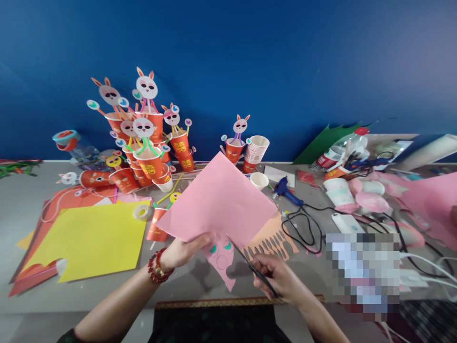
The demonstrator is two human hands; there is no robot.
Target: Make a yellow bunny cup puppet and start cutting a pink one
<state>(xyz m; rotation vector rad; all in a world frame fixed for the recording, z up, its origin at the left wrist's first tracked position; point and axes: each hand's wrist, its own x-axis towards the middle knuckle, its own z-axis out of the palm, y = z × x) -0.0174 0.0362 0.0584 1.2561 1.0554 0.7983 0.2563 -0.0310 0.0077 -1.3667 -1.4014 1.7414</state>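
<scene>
My left hand (183, 250), with a red bead bracelet on the wrist, is closed on the lower edge of a pink paper sheet (217, 200) and holds it up above the grey table (107, 290). Small teal hearts are printed on the sheet's lower part. My right hand (276, 278) is closed round dark scissors (250, 267), whose blades meet the pink paper's bottom edge.
Red paper cups with bunny faces (146, 138) are stacked at the back left. A yellow sheet (89, 240) lies on the left. Behind the pink paper lie a blue glue gun (285, 190), its black cord, white cups (257, 147) and an orange cut-out (273, 240). A bottle (339, 150) is at the right.
</scene>
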